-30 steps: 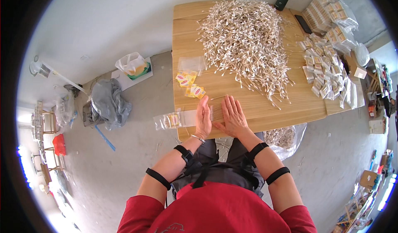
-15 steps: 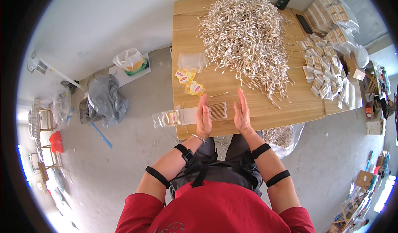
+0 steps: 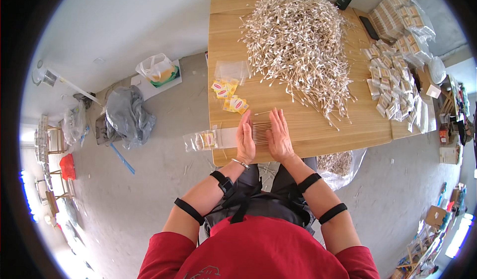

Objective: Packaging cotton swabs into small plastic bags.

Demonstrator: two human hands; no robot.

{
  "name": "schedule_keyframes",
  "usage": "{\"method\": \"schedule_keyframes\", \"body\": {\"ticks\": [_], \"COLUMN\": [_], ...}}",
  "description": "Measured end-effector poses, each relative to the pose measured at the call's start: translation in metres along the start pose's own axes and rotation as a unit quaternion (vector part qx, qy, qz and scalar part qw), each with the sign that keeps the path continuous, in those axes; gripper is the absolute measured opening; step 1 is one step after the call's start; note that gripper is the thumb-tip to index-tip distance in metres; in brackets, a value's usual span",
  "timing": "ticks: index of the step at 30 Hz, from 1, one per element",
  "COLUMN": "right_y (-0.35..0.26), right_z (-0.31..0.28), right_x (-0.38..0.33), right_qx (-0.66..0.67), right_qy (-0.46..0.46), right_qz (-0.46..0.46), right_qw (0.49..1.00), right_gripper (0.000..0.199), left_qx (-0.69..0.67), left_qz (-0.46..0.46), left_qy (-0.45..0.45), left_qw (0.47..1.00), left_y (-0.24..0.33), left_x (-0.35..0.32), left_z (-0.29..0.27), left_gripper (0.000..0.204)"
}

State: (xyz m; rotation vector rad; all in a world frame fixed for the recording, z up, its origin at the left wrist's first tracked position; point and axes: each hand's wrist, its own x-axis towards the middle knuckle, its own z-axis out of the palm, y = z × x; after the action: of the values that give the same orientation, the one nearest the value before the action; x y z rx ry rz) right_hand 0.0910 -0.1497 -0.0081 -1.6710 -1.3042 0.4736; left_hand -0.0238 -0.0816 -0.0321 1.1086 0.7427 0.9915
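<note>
On the wooden table point(image 3: 318, 125), my left hand point(image 3: 245, 139) and my right hand point(image 3: 279, 137) stand edge-on either side of a small row of cotton swabs point(image 3: 261, 131), palms facing inward and pressing the row together. Fingers of both hands are straight. A big heap of loose cotton swabs point(image 3: 298, 40) fills the far middle of the table. Just left of my left hand lies a clear bag with swabs and a label point(image 3: 203, 140), hanging over the table's edge.
Small yellow and red labels point(image 3: 229, 96) and an empty clear bag point(image 3: 231, 71) lie at the table's left. Several filled packets point(image 3: 395, 83) cover the right side. A sack of swabs point(image 3: 340, 165) sits under the table edge. Grey and white bags point(image 3: 126, 115) lie on the floor.
My hands were pressed close together a second ago, then spread apart with the swab row between them; now they have closed in on the row again.
</note>
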Motion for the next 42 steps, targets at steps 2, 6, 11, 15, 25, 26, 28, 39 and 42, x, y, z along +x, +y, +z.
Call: {"method": "schedule_keyframes", "body": {"ticks": [2,6,11,15,25,26,28,39,42], "right_y": [-0.006,-0.006,-0.006,-0.007,-0.017,-0.015,-0.014,-0.021,-0.030], "right_z": [-0.005,0.003,0.012,0.012,0.011,0.012,0.018,0.035,0.050], "right_x": [-0.008,-0.014,-0.014,-0.017,-0.021,-0.021,-0.021,-0.019,-0.015], "right_qx": [-0.250,-0.343,-0.379,-0.375,-0.362,-0.364,-0.352,-0.347,-0.327], "right_qy": [-0.111,-0.168,-0.146,-0.138,-0.156,-0.145,-0.137,-0.136,-0.159], "right_qz": [-0.038,-0.051,-0.031,-0.036,-0.007,-0.007,0.011,0.019,0.013], "right_qw": [0.961,0.923,0.913,0.916,0.919,0.920,0.926,0.928,0.931], "right_gripper": [0.063,0.076,0.077,0.076,0.080,0.081,0.081,0.076,0.077], "left_qx": [-0.032,-0.004,0.161,0.102,-0.047,-0.054,-0.043,-0.030,-0.010], "left_qz": [-0.011,-0.019,0.071,0.039,-0.052,-0.054,-0.056,-0.032,-0.024], "left_qy": [-0.003,-0.044,-0.054,-0.059,-0.064,-0.074,-0.075,-0.044,-0.035], "left_qw": [0.999,0.999,0.983,0.992,0.996,0.994,0.995,0.998,0.999], "left_y": [0.001,0.002,-0.006,-0.010,-0.007,-0.006,-0.005,-0.002,0.005], "left_x": [0.000,0.001,-0.001,-0.002,0.002,0.002,0.002,0.000,-0.001], "left_z": [-0.002,-0.005,-0.006,-0.008,-0.016,-0.016,-0.015,-0.021,-0.032], "left_gripper": [0.059,0.065,0.056,0.058,0.064,0.064,0.064,0.065,0.064]}}
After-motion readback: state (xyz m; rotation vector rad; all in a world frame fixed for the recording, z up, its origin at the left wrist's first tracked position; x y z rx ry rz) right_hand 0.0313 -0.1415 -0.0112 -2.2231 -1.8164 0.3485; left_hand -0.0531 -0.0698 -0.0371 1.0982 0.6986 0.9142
